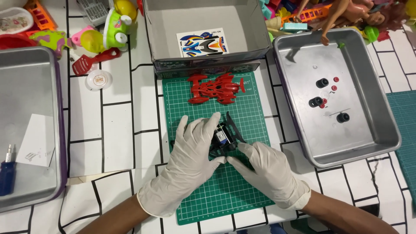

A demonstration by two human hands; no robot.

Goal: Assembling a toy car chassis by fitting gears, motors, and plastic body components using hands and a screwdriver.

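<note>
1. Hands: both wear pale gloves. The left hand [190, 149] lies over the black toy car frame [224, 141], its fingers [203, 128] spread and curled round the frame's near side, thumb tucked beneath. The right hand [266, 167] touches the frame from below right, forefinger and thumb pinched at its lower edge. Both hands have hold of the frame; how tightly cannot be told.

2. Position: the frame sits at the middle of the green cutting mat [216, 195], which lies on the white tiled worktop [117, 130]. A small silver and blue part shows in the frame's centre.

3. Step in hand, as judged: work on the frame itself, the hands steadying and pressing it. The red car body shell [215, 89] lies apart at the mat's far end, not yet fitted.

4. Next move, as judged: a firm hold with one hand while the other fetches parts. Three black wheels [323, 102] and small red pieces lie in the metal tray [381, 130] at right, well apart from the frame.

5. Packages and labels: an open grey cardboard box [160, 39] stands beyond the mat, with a sheet of blue, yellow and orange stickers [203, 43] flat inside. A round white lid with a gold label [98, 80] lies to the left. A second metal tray [26, 86] at far left holds a white paper and a blue screwdriver [7, 173].
</note>
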